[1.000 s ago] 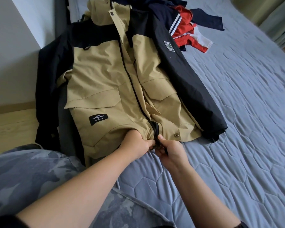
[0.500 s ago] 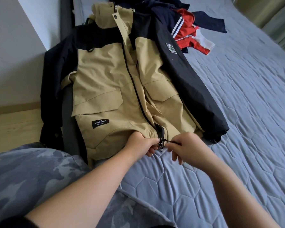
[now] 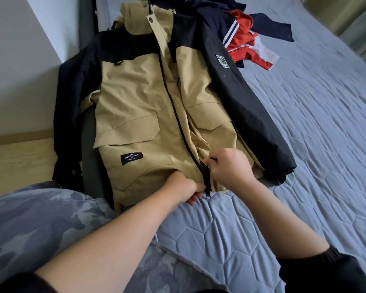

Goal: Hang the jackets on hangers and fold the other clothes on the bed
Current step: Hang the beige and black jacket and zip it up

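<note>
A tan and black hooded jacket [image 3: 140,102] lies face up along the left side of the bed, its hem toward me and its left sleeve hanging off the edge. My left hand [image 3: 185,188] grips the jacket's hem just left of the black zipper [image 3: 206,180]. Slightly above it, my right hand [image 3: 228,166] pinches the zipper pull. The zipper is parted at the bottom below my right hand. Beyond the hood lies a heap of navy, red and white clothes [image 3: 247,39].
The blue quilted bed cover [image 3: 315,134] stretches to the right. A camouflage-patterned cushion or blanket [image 3: 40,225] sits at the lower left under my left arm. A white wall and a wooden floor [image 3: 17,161] border the bed's left side. No hanger is in view.
My right hand has risen from the hem, drawing the zipper pull a short way up the jacket. My left hand keeps its grip on the hem.
</note>
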### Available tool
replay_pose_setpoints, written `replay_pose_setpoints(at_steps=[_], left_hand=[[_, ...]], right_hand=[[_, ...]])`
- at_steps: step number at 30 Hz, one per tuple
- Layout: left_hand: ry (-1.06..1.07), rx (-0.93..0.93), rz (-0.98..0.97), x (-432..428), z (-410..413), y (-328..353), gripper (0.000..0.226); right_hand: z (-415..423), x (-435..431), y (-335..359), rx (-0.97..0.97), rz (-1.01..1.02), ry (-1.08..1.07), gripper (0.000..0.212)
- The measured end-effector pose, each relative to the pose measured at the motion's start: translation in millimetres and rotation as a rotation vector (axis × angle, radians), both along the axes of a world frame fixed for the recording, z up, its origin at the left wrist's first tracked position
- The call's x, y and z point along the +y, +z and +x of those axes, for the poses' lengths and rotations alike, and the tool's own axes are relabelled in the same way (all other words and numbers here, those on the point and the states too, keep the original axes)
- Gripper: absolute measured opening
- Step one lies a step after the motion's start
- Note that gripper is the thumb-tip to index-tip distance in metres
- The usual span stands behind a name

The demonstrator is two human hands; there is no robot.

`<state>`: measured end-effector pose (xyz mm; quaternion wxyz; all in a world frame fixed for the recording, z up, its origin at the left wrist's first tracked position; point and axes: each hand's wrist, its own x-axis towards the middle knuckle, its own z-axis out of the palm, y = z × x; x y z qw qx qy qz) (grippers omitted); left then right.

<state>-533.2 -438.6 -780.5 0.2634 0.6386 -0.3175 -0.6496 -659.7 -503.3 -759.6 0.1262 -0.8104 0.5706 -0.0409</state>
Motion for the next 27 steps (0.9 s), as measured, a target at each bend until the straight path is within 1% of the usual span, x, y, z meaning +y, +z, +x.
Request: replay_pose_setpoints(at_steps=[2, 7, 10, 12, 13, 14, 15, 16, 17, 18, 19, 20, 21, 22, 23, 24, 25, 26, 27], left_hand=[[-0.042, -0.003, 0.034, 3.7, -2.6, -1.1, 0.031], [-0.090, -0.039, 0.064, 2.6, -1.4, -4.1, 0.029], [-0.125, -0.067, 0.083, 0.1, 0.1, -6.9, 0.028], [-0.155, -0.083, 0.122, -1.2, -0.9, -8.4, 0.029], [-0.189, -0.077, 0.181, -2.6, -1.1, -8.4, 0.032], [-0.262, -0.050, 0.281, -3.2, -0.8, -6.5, 0.036], [-0.387, -0.016, 0.401, -3.2, 0.5, -3.4, 0.041], [-0.541, -0.003, 0.479, -2.9, 3.7, -1.8, 0.048], [-0.669, -0.017, 0.478, -3.3, 8.2, -1.2, 0.057], [-0.729, -0.032, 0.410, -5.4, 13.7, 1.7, 0.066], [-0.693, -0.009, 0.294, -9.8, 19.5, 5.4, 0.071], [-0.562, 0.046, 0.177, -15.8, 25.4, 7.9, 0.068], [-0.380, 0.067, 0.069, -23.2, 30.6, 11.4, 0.059], [-0.196, 0.003, -0.047, -32.9, 35.5, 12.3, 0.050], [-0.081, -0.153, -0.153, -42.8, 39.0, 11.0, 0.045], [-0.077, -0.373, -0.215, -50.8, 40.5, 6.5, 0.044], [-0.160, -0.574, -0.230, -55.5, 38.2, 2.6, 0.047], [-0.236, -0.674, -0.232, -56.7, 34.0, -3.2, 0.052], [-0.254, -0.678, -0.227, -58.1, 29.9, -9.0, 0.057]], right_hand=[[-0.3, -6.7, -2.2, -0.030, -0.056, -0.036, 0.035], [10.6, -25.6, -11.2, -0.027, 0.003, 0.004, 0.030], [20.9, -39.2, -13.7, -0.150, -0.069, -0.083, 0.025], [28.4, -51.3, -13.9, -0.210, -0.093, -0.149, 0.026], [32.7, -56.7, -13.2, -0.181, -0.050, -0.130, 0.027], [37.3, -60.3, -12.1, -0.124, 0.035, -0.066, 0.029], [41.9, -62.6, -10.5, -0.062, 0.135, 0.025, 0.029], [45.3, -64.5, -8.6, -0.005, 0.215, 0.105, 0.029], [46.3, -66.0, -6.1, 0.032, 0.256, 0.154, 0.030], [45.0, -68.0, -3.2, 0.040, 0.262, 0.174, 0.032], [42.4, -70.3, -0.1, 0.028, 0.254, 0.174, 0.035], [39.6, -72.7, 3.8, 0.006, 0.252, 0.166, 0.035], [37.1, -75.1, 7.8, -0.016, 0.265, 0.157, 0.033], [35.0, -76.9, 12.1, -0.031, 0.290, 0.152, 0.030], [34.2, -78.7, 16.6, -0.041, 0.317, 0.152, 0.028], [34.5, -80.1, 21.1, -0.048, 0.341, 0.153, 0.027], [35.2, -81.3, 25.0, -0.059, 0.365, 0.157, 0.028], [36.2, -82.4, 28.2, -0.064, 0.390, 0.166, 0.028], [37.8, -83.7, 30.4, -0.050, 0.409, 0.184, 0.029]])
